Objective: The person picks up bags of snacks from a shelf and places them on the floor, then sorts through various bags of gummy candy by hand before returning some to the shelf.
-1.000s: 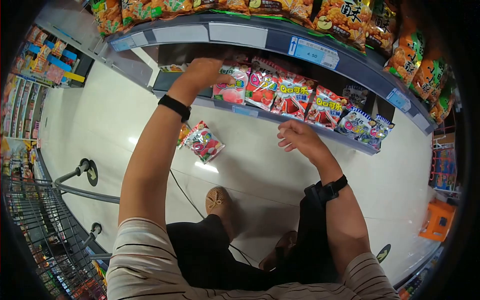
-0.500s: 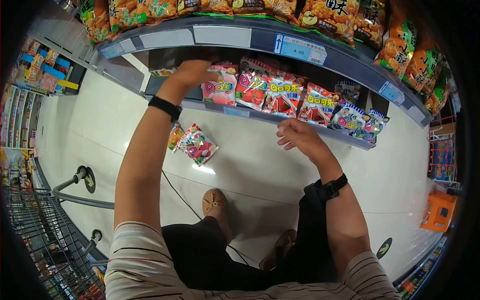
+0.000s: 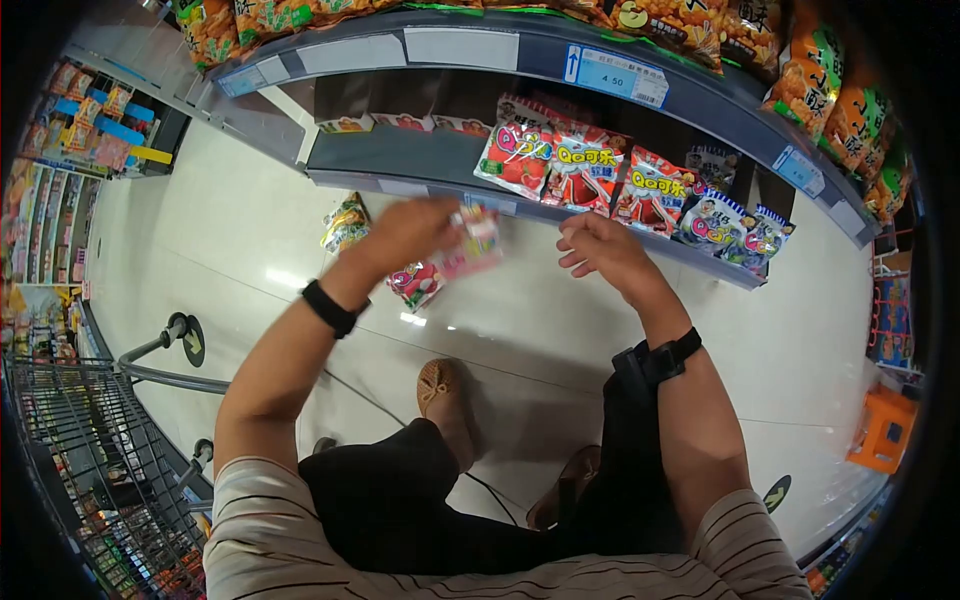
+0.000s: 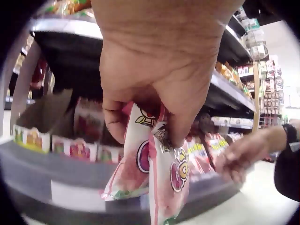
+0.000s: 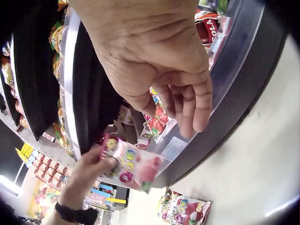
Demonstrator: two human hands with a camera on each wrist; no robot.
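Note:
My left hand [image 3: 415, 232] pinches pink-and-white gummy candy bags [image 3: 476, 243] by their tops, above the floor just in front of the low shelf. Two of these bags hang side by side under the fingers in the left wrist view, their lower ends free. Below the hand, a red-and-white candy bag [image 3: 413, 286] lies on the floor, partly covered, and a yellowish bag [image 3: 346, 224] lies further left. My right hand [image 3: 605, 250] holds nothing; its fingers are loosely bent near the shelf's front edge, close to the red cola gummy bags [image 3: 585, 165].
The low shelf [image 3: 400, 160] has cardboard display boxes [image 3: 345, 122] at its left, strawberry bags [image 3: 515, 155] in the middle and blue-white bags [image 3: 715, 228] at its right. A higher shelf [image 3: 450, 50] with snack bags overhangs it. A wire cart [image 3: 80, 450] stands at left.
The left hand has taken the pink candy bags from the low shelf and brought them down and back over the floor. Their place on the shelf is now bare. The right hand has stayed nearly still.

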